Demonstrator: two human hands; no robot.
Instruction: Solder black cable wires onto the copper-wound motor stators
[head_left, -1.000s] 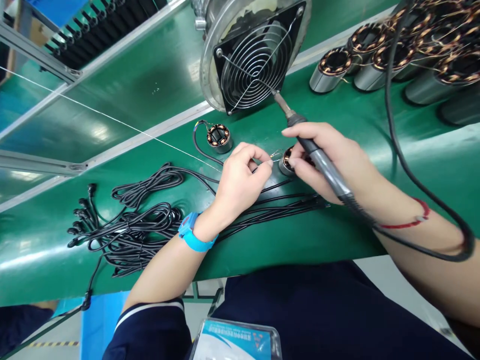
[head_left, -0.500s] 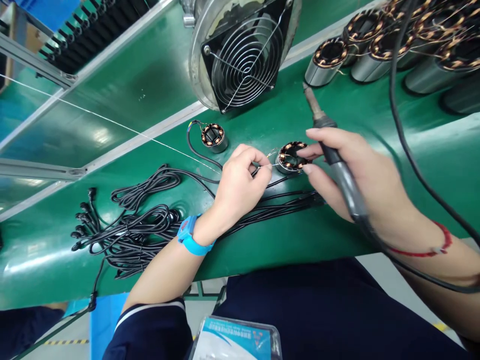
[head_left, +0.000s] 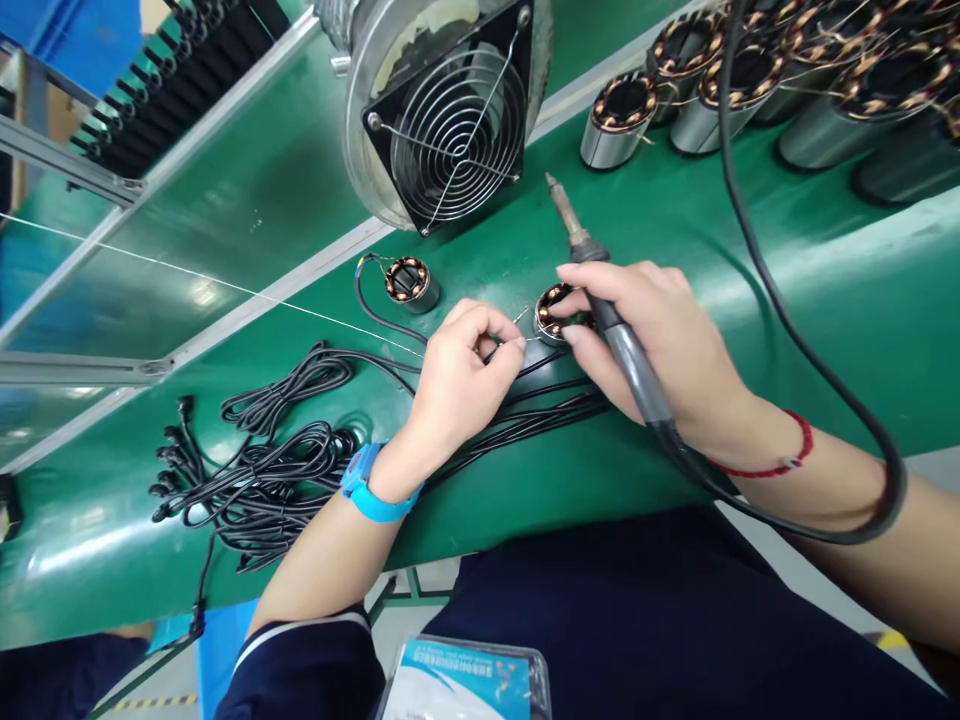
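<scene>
My left hand (head_left: 457, 380), with a blue wristband, is pinched shut on thin wire ends beside a small copper-wound stator (head_left: 550, 312) lying on the green bench. My right hand (head_left: 660, 340) is wrapped round the black handle of a soldering iron (head_left: 600, 290), whose tip points up and away from the stator; its fingertips touch the stator's right side. Black cables (head_left: 525, 410) run under my left hand toward the stator.
A second small stator (head_left: 409, 282) with a black lead lies to the left. A round fan (head_left: 450, 120) with a wire guard stands behind. Several tall stators (head_left: 697, 90) crowd the far right. Coiled black cables (head_left: 262, 460) lie at left. A thin solder wire (head_left: 187, 272) stretches across.
My right hand has drawn back in over the stator with the iron, its tip swinging left. My left hand stays pinched at the same spot. The view has shifted slightly.
</scene>
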